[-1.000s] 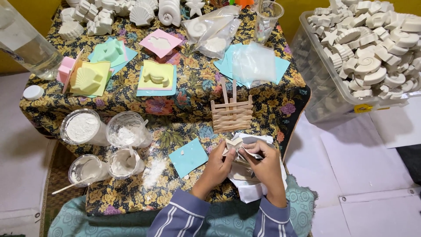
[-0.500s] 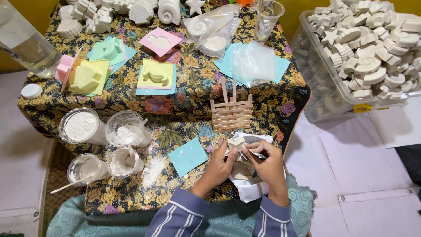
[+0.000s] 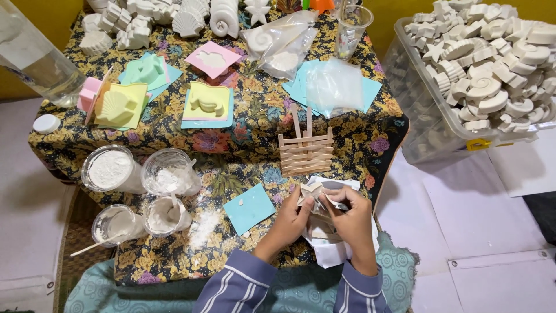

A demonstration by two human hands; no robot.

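Your left hand (image 3: 291, 215) and right hand (image 3: 349, 215) meet just below the little wooden stick rack (image 3: 305, 152), both closed around a small white plaster piece (image 3: 311, 190) that you hold between your fingertips. The right hand also pinches a thin tool against it; what kind of tool I cannot tell. Under your hands, still below the rack, lies crumpled white paper (image 3: 327, 250). Left of the rack's foot sits a turquoise square sheet (image 3: 249, 207) dotted with white crumbs, and further left of that stand four clear cups of white powder (image 3: 111, 169). Above the rack lies the yellow mould on a blue sheet (image 3: 207, 104). Well right of the rack, off the table, a clear bin (image 3: 425, 110) is heaped with white casts.
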